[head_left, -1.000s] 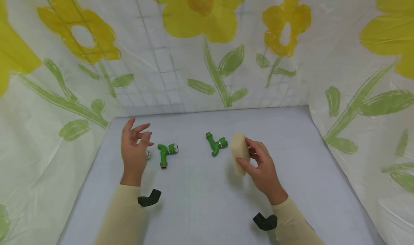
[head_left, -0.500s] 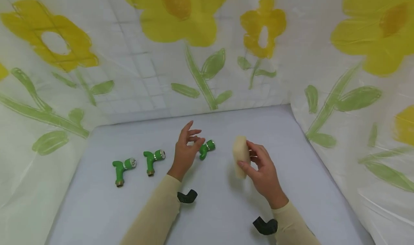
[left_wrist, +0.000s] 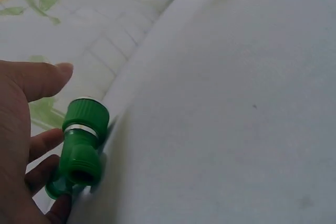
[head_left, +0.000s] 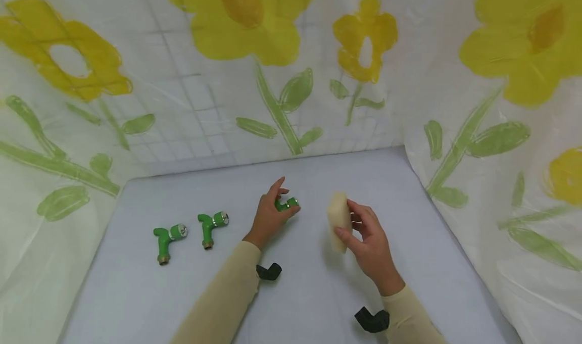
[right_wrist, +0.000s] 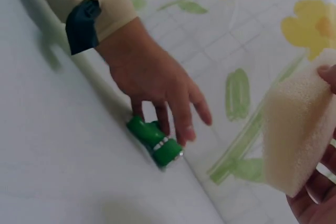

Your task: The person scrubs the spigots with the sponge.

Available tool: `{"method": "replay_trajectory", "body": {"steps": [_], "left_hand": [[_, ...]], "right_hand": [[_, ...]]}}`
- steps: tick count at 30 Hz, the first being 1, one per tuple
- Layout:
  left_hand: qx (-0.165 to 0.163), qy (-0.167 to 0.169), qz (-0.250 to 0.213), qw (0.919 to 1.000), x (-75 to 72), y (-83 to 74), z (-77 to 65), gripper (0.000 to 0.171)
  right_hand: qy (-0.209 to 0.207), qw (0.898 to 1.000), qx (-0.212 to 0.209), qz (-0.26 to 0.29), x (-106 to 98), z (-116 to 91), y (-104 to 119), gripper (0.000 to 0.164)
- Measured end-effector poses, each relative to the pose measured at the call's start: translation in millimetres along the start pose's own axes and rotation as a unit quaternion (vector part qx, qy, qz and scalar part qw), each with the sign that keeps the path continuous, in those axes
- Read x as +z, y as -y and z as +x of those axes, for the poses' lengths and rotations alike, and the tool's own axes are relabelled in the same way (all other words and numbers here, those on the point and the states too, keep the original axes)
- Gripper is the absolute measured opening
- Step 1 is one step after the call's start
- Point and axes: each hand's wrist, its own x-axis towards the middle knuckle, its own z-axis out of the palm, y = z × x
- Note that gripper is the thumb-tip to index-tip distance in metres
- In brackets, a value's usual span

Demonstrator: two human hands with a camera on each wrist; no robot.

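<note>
My left hand [head_left: 268, 217] reaches over a green tap [head_left: 292, 202], the rightmost of three on the table. In the left wrist view, the thumb stands apart from the tap [left_wrist: 83, 153] and the fingertips lie beside it, perhaps touching. The right wrist view shows fingers spread downward around the same tap [right_wrist: 152, 132]. My right hand [head_left: 373, 245] grips a cream-coloured sponge block [head_left: 338, 223] between thumb and fingers, above the table. The sponge's porous side [right_wrist: 296, 129] shows in the right wrist view.
Two more green taps, one far left [head_left: 165, 240] and one beside it [head_left: 211, 228], lie on the pale cloth-covered table [head_left: 309, 303]. White sheets with painted yellow flowers [head_left: 245, 20] enclose the back and sides. A black mount [head_left: 373, 320] sits by each wrist.
My left hand has moved right from the left-hand taps and lowered over the rightmost tap. The head view has turned somewhat right. My right hand keeps holding the sponge.
</note>
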Motion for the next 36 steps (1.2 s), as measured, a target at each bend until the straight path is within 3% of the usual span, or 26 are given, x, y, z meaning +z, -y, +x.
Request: {"method": "replay_trajectory", "body": {"steps": [3,6,9,11,14,17,19,21,23,26,32,34,36], "left_hand": [[0.005,0.010,0.086,0.9962,10.2,5.9,-0.1,0.084],[0.019,0.022,0.176,0.9839,19.0,6.4,0.5,0.070],[0.033,0.032,0.223,0.9737,23.3,2.2,0.0,0.057],[0.041,0.034,0.224,0.9731,22.8,-0.2,0.2,0.054],[0.033,0.032,0.163,0.9855,14.9,-4.3,1.3,0.054],[0.000,0.020,0.053,0.9984,-0.1,-14.7,2.5,0.051],[-0.029,0.014,-0.036,0.9988,-12.1,-24.4,2.4,0.048],[-0.049,0.014,-0.134,0.9897,-24.9,-36.5,1.8,0.044],[-0.056,0.019,-0.217,0.9743,-38.0,-48.0,-0.5,0.041],[-0.042,0.026,-0.309,0.9496,-54.1,-65.7,-6.5,0.040],[0.004,0.037,-0.398,0.9165,-63.0,-89.2,-21.4,0.036],[0.013,0.042,-0.415,0.9089,-60.0,-93.3,-26.3,0.036],[0.023,0.047,-0.417,0.9074,-56.1,-96.3,-31.5,0.037]], "right_hand": [[-0.005,1.000,0.002,0.002,-1,-2,0,0.067],[-0.006,1.000,0.005,0.006,-2,-2,-2,0.067],[-0.003,1.000,0.007,0.011,-2,-2,-4,0.067],[0.001,1.000,0.006,0.013,-2,-2,-5,0.067],[0.004,1.000,0.001,0.010,-2,-1,-6,0.068],[0.005,1.000,-0.006,0.006,-3,1,-6,0.068],[0.004,1.000,-0.012,0.005,-4,3,-8,0.070],[0.005,1.000,-0.012,0.007,-3,5,-7,0.070],[0.008,1.000,-0.012,0.009,-2,6,-6,0.069],[0.015,1.000,-0.013,0.013,2,9,-2,0.069],[0.050,0.998,-0.036,-0.004,18,20,10,0.071],[0.065,0.997,-0.048,-0.016,26,24,16,0.070],[0.080,0.994,-0.063,-0.030,33,26,21,0.070]]}}
